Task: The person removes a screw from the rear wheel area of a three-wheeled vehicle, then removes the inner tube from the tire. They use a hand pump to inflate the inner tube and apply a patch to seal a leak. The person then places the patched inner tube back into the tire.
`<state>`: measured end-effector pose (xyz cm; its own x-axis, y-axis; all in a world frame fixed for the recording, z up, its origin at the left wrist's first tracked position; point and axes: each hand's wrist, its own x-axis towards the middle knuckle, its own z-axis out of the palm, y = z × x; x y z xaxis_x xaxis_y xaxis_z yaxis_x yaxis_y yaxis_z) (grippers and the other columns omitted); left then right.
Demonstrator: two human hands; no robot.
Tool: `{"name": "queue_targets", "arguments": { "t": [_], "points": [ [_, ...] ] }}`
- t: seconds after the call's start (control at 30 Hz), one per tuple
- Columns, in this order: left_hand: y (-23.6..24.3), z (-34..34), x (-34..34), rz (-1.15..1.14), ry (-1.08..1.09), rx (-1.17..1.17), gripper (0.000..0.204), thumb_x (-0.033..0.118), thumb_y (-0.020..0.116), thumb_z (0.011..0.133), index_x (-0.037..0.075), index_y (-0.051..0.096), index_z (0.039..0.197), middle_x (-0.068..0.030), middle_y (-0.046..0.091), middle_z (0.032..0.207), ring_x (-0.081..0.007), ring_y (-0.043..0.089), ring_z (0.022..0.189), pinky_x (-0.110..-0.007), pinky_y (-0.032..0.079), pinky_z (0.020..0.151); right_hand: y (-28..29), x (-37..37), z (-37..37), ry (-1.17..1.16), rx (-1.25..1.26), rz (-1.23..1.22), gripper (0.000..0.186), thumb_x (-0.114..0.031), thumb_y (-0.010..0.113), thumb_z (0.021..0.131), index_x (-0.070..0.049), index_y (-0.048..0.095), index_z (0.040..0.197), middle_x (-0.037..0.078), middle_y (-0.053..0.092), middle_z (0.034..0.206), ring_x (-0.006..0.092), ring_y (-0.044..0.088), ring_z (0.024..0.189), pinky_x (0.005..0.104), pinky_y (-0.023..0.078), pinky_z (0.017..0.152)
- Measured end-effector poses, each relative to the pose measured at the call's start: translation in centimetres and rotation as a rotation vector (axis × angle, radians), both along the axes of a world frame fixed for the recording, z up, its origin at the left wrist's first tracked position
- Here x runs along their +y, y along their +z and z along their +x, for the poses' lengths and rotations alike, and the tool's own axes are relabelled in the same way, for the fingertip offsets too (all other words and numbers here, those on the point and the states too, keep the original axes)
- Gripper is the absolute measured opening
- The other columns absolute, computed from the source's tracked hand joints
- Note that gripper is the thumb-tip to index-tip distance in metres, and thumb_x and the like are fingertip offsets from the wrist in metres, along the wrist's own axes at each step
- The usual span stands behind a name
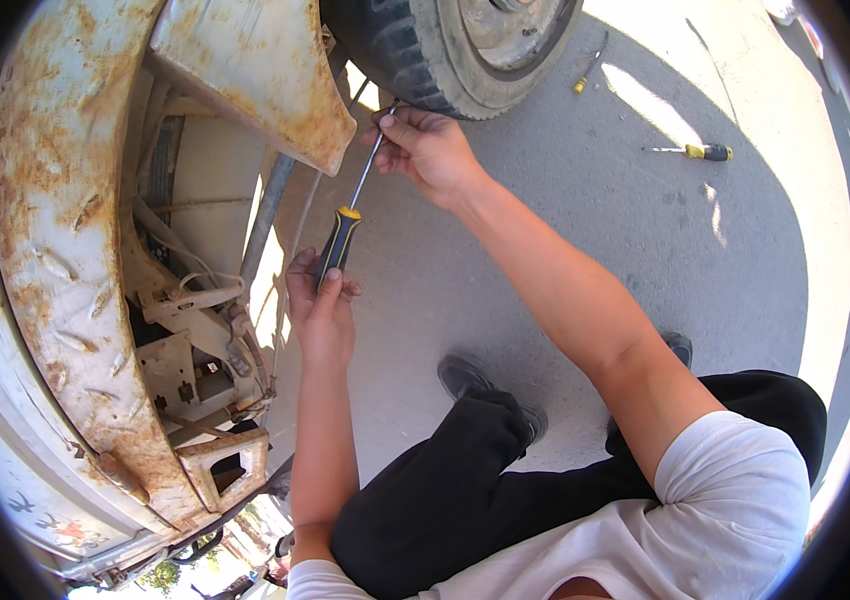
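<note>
My left hand [319, 300] grips the black-and-yellow handle of a long screwdriver [339, 241], which points up and away toward the underside of a black tyre [415, 60]. My right hand [425, 150] has its thumb and index finger closed at the far end of the shaft, just beneath the tyre, with the other fingers curled loosely. Exactly what the tip touches is hidden by those fingertips. Left of the shaft hangs a pale, rusty metal panel [275, 100].
The vehicle's rusty bumper [65, 230] and open metal framework [190, 360] fill the left. On the grey pavement [565, 230], a small screwdriver [585, 75] and another yellow-and-black one [707, 151] lie to the right. My legs and shoes are low in view.
</note>
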<state>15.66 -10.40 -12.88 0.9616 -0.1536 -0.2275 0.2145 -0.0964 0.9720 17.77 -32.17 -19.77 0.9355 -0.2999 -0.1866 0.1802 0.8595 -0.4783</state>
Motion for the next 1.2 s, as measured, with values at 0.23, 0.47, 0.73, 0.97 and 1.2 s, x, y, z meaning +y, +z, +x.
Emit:
{"name": "queue_targets", "arguments": {
  "t": [0.23,0.47,0.73,0.97,1.2],
  "points": [
    [1.3,1.2,0.7,0.087,-0.010,0.374,0.039,0.039,0.054,0.103,0.006,0.051,0.123,-0.0061,0.056,0.082,-0.0098,0.042,0.050,-0.027,0.037,0.047,-0.4,0.0,-0.1,-0.025,0.002,0.003,0.016,-0.017,0.061,0.100,-0.001,0.062,0.101,0.012,0.072,0.093,0.0148,0.063,0.067,0.0301,0.053,0.066],
    [-0.3,0.5,0.9,0.051,-0.076,-0.009,0.038,0.040,0.049,0.105,0.008,0.053,0.124,-0.0043,0.054,0.082,-0.0121,0.045,0.058,-0.029,0.039,0.053,-0.4,0.1,0.0,-0.030,0.004,-0.013,0.015,-0.017,0.062,0.099,-0.002,0.063,0.100,0.011,0.071,0.091,0.0147,0.062,0.065,0.0301,0.053,0.064],
    [0.0,0.1,-0.7,-0.101,0.082,0.141,0.043,0.045,0.043,0.105,0.007,0.055,0.121,-0.0048,0.053,0.076,-0.0113,0.043,0.054,-0.028,0.036,0.049,-0.9,0.2,0.2,-0.030,-0.016,-0.008,0.016,-0.017,0.062,0.099,-0.001,0.062,0.101,0.012,0.071,0.092,0.0150,0.062,0.065,0.0292,0.052,0.063],
    [0.1,2.8,4.3,-0.177,-0.274,0.484,0.037,0.039,0.049,0.104,0.008,0.052,0.124,-0.0042,0.055,0.086,-0.0133,0.049,0.064,-0.031,0.042,0.058,-0.6,0.3,0.1,-0.039,-0.054,0.003,0.016,-0.016,0.062,0.099,0.000,0.062,0.101,0.012,0.071,0.092,0.0151,0.062,0.065,0.0292,0.052,0.062],
    [-0.5,0.6,0.1,-0.035,0.041,0.184,0.045,0.047,0.045,0.104,0.006,0.056,0.119,-0.0050,0.053,0.075,-0.0118,0.044,0.053,-0.027,0.035,0.048,-1.1,0.4,0.3,-0.053,0.022,-0.028,0.017,-0.017,0.064,0.098,-0.001,0.063,0.100,0.012,0.071,0.092,0.0149,0.062,0.065,0.0291,0.052,0.062]
  ]
}}
